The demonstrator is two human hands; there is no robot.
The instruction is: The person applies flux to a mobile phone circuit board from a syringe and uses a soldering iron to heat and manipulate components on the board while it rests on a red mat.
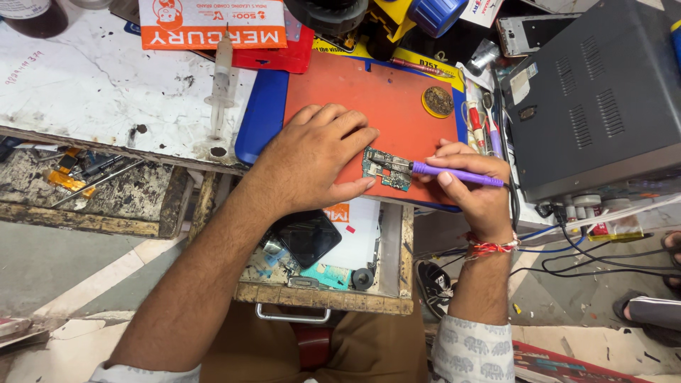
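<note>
Under the right hand (474, 186), which grips a slim purple-handled tool (454, 173), the small green circuit board (386, 169) lies on the orange work mat (397, 99). Beside it the left hand (312, 159) rests flat, fingers spread, steadying the board's edge. Judging by this, work on the board is midway; the dark phone (306, 236) in the drawer below the left hand waits unassembled.

syringe (220, 84), grey metal box (599, 92), dark phone (307, 236)
</note>
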